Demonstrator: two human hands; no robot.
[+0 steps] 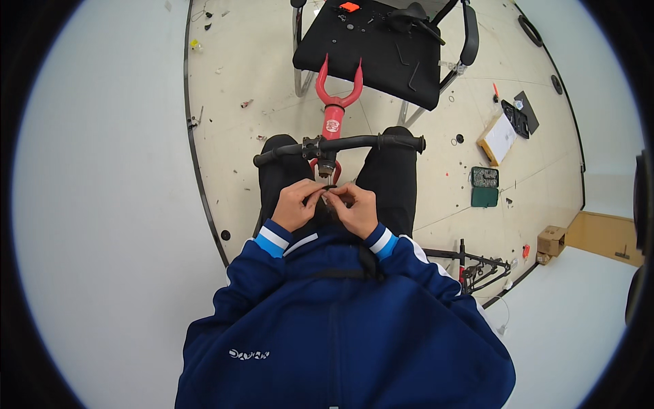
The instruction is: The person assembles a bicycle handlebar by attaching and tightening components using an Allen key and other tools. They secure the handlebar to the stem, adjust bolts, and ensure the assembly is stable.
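Note:
My left hand [295, 204] and my right hand [357, 208] meet over my lap, fingertips pinched together on a small black part [330, 187]. Fingers cover most of it, so its exact kind is hidden. Just beyond them is the lower end of a red bicycle fork [332, 123], its two prongs pointing away toward a chair. A black handlebar [361, 142] lies across my knees, crossing the fork near a dark clamp [312, 146]. Neither hand touches the handlebar.
Ahead stands a black chair [371, 48] with hex keys [413, 76], a bicycle saddle [407, 17] and an orange item [349, 7] on its seat. On the floor to the right lie a green case [484, 198], a yellow-edged box [498, 140] and a black bicycle frame [487, 264].

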